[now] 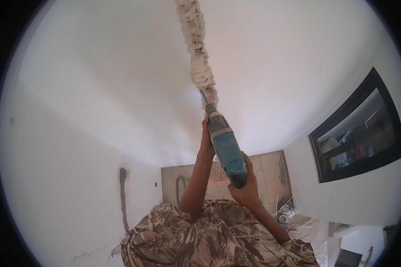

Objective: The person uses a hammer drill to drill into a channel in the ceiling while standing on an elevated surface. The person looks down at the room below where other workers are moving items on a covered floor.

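Camouflage sleeve (209,240) — teal, dust-greyed hammer drill (225,149) in both hands.

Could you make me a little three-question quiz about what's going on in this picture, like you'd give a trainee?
1. True or false: the teal rotary hammer drill is pointed up at the rough chased groove in the white ceiling.
2. Which of the hands grips the front of the drill, nearest the bit: A) left hand B) right hand?
3. Fill in: on the right wall there is a dark-framed ____.

Key: 1 true; 2 A; 3 window
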A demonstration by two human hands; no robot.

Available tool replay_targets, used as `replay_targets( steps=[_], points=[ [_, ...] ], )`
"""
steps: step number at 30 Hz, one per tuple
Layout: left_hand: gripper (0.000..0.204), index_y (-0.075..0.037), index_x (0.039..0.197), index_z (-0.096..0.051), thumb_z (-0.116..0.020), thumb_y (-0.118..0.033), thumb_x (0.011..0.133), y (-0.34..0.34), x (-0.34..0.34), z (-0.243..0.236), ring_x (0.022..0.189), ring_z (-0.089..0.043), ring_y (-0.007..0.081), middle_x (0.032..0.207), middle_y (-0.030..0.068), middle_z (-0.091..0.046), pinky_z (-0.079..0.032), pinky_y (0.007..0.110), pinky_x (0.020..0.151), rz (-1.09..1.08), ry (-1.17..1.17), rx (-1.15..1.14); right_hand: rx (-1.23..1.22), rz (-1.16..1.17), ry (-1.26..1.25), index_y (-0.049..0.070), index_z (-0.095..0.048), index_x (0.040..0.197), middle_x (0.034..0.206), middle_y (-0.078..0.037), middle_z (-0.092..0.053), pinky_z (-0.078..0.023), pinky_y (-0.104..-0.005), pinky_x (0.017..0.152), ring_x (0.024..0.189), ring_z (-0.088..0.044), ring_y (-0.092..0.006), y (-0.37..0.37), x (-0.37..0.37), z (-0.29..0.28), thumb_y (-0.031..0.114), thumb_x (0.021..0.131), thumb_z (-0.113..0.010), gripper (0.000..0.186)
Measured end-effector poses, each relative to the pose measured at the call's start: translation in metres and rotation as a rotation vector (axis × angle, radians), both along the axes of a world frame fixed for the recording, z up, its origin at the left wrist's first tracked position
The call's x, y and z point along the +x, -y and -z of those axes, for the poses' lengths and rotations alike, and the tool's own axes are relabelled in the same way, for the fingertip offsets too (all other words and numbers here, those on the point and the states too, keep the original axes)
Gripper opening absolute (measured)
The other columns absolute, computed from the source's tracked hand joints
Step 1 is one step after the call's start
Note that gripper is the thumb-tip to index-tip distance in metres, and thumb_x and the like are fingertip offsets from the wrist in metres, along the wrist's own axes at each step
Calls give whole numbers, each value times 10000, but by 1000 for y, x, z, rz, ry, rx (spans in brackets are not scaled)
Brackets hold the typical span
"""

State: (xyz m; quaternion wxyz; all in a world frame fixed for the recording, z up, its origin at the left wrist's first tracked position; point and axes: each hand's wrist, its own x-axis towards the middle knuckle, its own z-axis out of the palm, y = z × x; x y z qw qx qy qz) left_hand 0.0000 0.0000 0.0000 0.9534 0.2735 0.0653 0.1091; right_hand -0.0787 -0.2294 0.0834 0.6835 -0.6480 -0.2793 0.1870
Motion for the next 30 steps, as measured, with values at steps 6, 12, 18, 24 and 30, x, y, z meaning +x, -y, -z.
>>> replay_targets(
  steps=[6,12,18,24,30],
  points=[
    [682,-69,1107,-572,-363,-695,938,14,-22,3,817,-666,229,943,92,-647,-575,384,738,89,68,-30,-177,59,129,107,-196,1525,1319,-240,-523,-445,-401,1007,1234,-553,-296,14,-29,0,-79,684,-557,934],
    [618,-94,1161,-558,-443,-659,936,57,-34,10,905,-660,246,979,94,-648,-568,427,802,38,-111,-51,18,114,41,80,-198,1514,1242,-188,-540,-495,-384,921,1092,-615,-280,53,-43,35,-86,679,-543,919],
    [624,-85,1193,-524,-472,-648,930,72,-36,22,945,-653,257,1026,107,-632,-560,434,850,-6,-205,-14,49,115,-225,62,-217,1501,1197,-154,-535,-479,-368,918,1041,-608,-254,75,-41,57,-85,664,-534,907],
    [617,-74,1203,-518,-472,-630,939,65,-39,17,960,-651,255,1034,111,-628,-556,431,866,-30,-253,47,74,102,-259,65,-212,1499,1202,-149,-536,-486,-364,898,1031,-606,-240,70,-39,72,-82,665,-544,910],
    [623,-68,1232,-517,-443,-622,955,60,-22,16,978,-648,248,1050,106,-630,-556,417,867,-80,-323,108,5,93,-423,75,-201,1510,1282,-157,-497,-466,-370,943,1125,-564,-261,67,-20,89,-57,679,-592,927]
  ],
)
